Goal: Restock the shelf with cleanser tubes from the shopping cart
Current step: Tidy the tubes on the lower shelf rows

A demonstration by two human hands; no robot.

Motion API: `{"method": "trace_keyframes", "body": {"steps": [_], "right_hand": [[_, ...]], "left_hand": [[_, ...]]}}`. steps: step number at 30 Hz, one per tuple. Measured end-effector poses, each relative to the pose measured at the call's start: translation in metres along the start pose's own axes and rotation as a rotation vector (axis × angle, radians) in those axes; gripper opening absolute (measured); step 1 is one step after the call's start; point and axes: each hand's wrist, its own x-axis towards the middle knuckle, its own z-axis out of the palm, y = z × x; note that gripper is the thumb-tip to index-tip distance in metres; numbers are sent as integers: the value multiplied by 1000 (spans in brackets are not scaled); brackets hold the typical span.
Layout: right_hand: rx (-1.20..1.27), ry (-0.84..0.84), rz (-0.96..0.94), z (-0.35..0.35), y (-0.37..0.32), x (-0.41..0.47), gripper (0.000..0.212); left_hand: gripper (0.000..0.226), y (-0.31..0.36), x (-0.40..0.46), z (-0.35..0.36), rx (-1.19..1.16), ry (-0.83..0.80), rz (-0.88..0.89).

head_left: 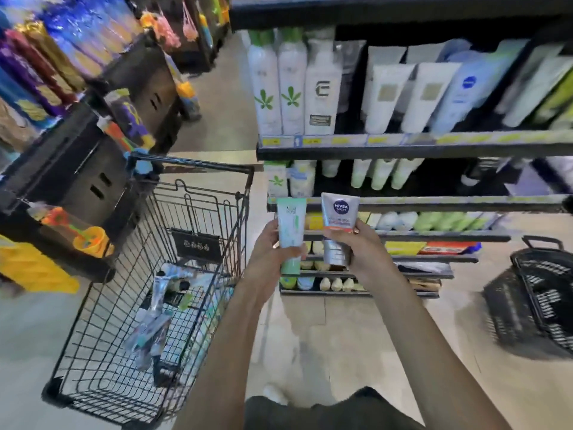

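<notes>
My left hand (273, 256) grips a pale green cleanser tube (290, 225), held upright with its cap down. My right hand (356, 246) grips a silver tube (339, 218) with a dark blue round logo, also cap down. Both tubes are in front of the lower tiers of the black shelf unit (403, 150). The black wire shopping cart (173, 268) stands to my left with several more tubes and packets (161, 311) lying in its basket. White tubes (403, 94) and tall white bottles (279, 88) stand on the upper tier.
A black plastic basket (539, 299) sits on the floor at the right. Black racks with colourful toys and foil packs (77, 119) line the left side of the aisle. Beige tiled floor (341, 336) lies between cart and shelf.
</notes>
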Motion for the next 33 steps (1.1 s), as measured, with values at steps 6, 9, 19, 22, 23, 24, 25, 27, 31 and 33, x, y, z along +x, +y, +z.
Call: {"method": "trace_keyframes", "body": {"steps": [6,9,19,22,23,24,25,27,31,33], "right_hand": [[14,74,-44,-88,-19,-25,36],[26,112,-37,-130,-25,-34,42],[59,137,-58,-233,-43,-58,46],[60,151,-72,-251,-47,-58,45],[61,162,-69,-257,-48,-56,46],[65,169,-70,-262,-50,-54,46],[69,175,-70,-267,-52,-52,47],[74,182,-76,-275,-57,-48,47],[65,196,-122,-294,-76,-35,54],[57,197,-144,-303,-88,-26,52]], "left_hand": [[67,-25,-10,93,47,-6,44],[79,-37,-14,134,48,28,45],[60,-66,-26,233,141,40,83],[62,-73,-22,252,162,39,68],[61,-74,-20,258,168,44,66],[60,-75,-17,264,178,42,71],[61,-75,-13,270,186,36,76],[64,-77,-3,282,196,29,82],[64,-75,23,310,201,6,126],[61,-70,37,324,201,-7,172]]}}
